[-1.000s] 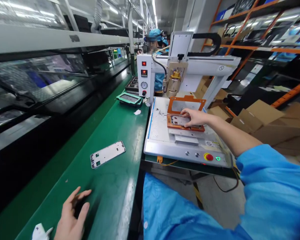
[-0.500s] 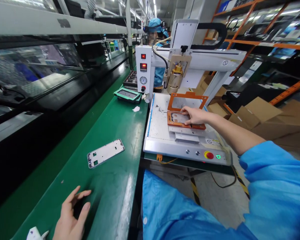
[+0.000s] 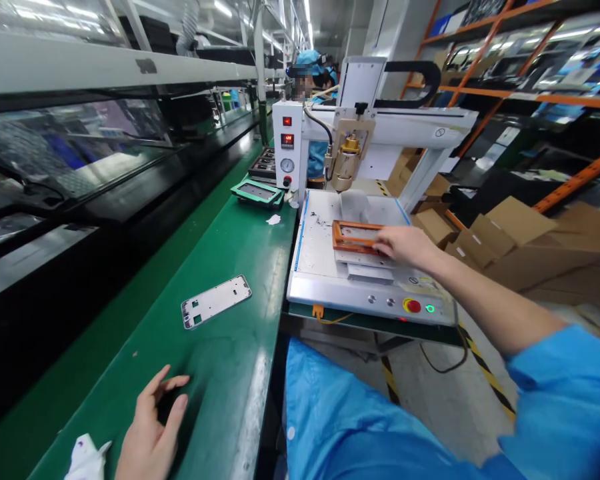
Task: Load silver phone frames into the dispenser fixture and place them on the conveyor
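My right hand (image 3: 406, 247) is at the right end of an orange hinged fixture (image 3: 338, 237) on the machine's white bed, fingers curled on its near edge. The fixture's frame-like lid is folded down over the base, and the hand covers its right part. Over the green bench (image 3: 200, 363) my left hand (image 3: 149, 427) hangs with thumb and fingers apart, holding nothing. Beyond it a pale phone mid-frame (image 3: 219, 304) with small cut-outs lies flat on the bench. A crumpled white wipe (image 3: 86, 459) is left of that hand.
A desktop dispensing machine (image 3: 347, 163) with a brass-coloured head stands over the bed; its red button (image 3: 413, 305) is in front. A green tray (image 3: 257, 191) and a white scrap (image 3: 273, 219) lie farther along the bench. Cardboard boxes (image 3: 515, 233) stand at right. A co-worker in blue is behind the machine.
The fixture's lid, upright before, is now down on its base. My right hand has moved from inside the fixture to its right near edge. My left hand stays open over the bench.
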`<action>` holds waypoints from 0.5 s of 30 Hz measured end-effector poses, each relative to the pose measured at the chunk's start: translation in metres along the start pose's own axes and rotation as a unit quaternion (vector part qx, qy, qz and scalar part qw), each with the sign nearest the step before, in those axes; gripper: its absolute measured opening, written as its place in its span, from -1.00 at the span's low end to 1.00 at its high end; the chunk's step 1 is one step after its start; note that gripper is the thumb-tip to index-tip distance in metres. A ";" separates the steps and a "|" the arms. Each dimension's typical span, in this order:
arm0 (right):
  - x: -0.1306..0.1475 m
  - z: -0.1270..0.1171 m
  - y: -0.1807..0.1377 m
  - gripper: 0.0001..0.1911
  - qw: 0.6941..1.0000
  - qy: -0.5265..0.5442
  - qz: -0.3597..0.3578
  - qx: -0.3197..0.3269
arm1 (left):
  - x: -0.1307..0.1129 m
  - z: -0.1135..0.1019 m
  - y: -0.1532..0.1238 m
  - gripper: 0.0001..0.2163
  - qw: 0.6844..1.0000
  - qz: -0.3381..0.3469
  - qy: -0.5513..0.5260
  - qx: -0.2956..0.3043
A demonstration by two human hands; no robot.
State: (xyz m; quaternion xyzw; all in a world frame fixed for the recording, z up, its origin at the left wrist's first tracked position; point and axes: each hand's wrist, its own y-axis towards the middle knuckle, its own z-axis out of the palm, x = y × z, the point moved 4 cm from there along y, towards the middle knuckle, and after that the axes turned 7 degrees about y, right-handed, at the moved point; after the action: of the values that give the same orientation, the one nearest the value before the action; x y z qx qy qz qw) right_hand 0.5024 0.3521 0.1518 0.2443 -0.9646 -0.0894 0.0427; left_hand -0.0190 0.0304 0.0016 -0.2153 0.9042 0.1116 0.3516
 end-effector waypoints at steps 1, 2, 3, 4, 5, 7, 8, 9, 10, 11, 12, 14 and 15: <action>-0.007 0.007 -0.021 -0.78 0.999 0.009 0.017 0.031 | 0.001 0.000 -0.001 -0.28 1.000 -0.003 0.002 0.006; -0.018 0.014 -0.042 -0.78 0.997 0.027 0.043 0.065 | 0.002 0.001 -0.001 -0.27 1.000 -0.006 0.004 0.012; -0.029 0.022 -0.062 -0.77 0.990 0.054 0.071 0.107 | 0.004 0.001 -0.002 -0.26 1.000 -0.010 0.008 0.017; -0.040 0.029 -0.081 -0.75 0.979 0.085 0.099 0.155 | 0.007 0.001 -0.002 -0.24 1.000 -0.012 0.013 0.021; -0.050 0.037 -0.098 -0.71 0.964 0.115 0.125 0.202 | 0.011 0.001 -0.001 -0.23 1.000 -0.013 0.016 0.023; -0.065 0.048 -0.127 -0.67 0.936 0.157 0.170 0.264 | 0.020 0.002 0.002 -0.21 1.000 -0.013 0.012 0.024; -0.070 0.052 -0.136 -0.68 0.929 0.169 0.186 0.270 | 0.024 0.002 0.005 -0.20 1.000 -0.013 0.005 0.022; -0.073 0.055 -0.142 -0.69 0.927 0.177 0.198 0.265 | 0.027 0.003 0.007 -0.20 1.000 -0.014 -0.003 0.021; -0.075 0.057 -0.146 -0.71 0.927 0.186 0.203 0.254 | 0.029 0.003 0.009 -0.20 1.000 -0.016 -0.008 0.020; -0.075 0.059 -0.147 -0.73 0.927 0.195 0.204 0.246 | 0.029 0.004 0.010 -0.21 1.000 -0.016 -0.010 0.020; -0.075 0.060 -0.148 -0.75 0.928 0.205 0.198 0.242 | 0.027 0.004 0.009 -0.23 1.000 -0.014 -0.009 0.019; -0.074 0.062 -0.150 -0.79 0.930 0.212 0.174 0.245 | 0.018 0.002 0.004 -0.25 1.000 -0.005 -0.006 0.013; -0.075 0.063 -0.150 -0.78 0.934 0.206 0.162 0.243 | 0.012 0.002 0.001 -0.26 1.000 0.001 -0.009 0.009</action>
State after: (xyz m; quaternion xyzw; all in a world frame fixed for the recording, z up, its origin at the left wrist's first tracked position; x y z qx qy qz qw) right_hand 0.6303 0.2676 0.0581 0.1009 -0.9532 0.2087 0.1940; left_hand -0.0265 0.0280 -0.0078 -0.2105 0.9023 0.1052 0.3612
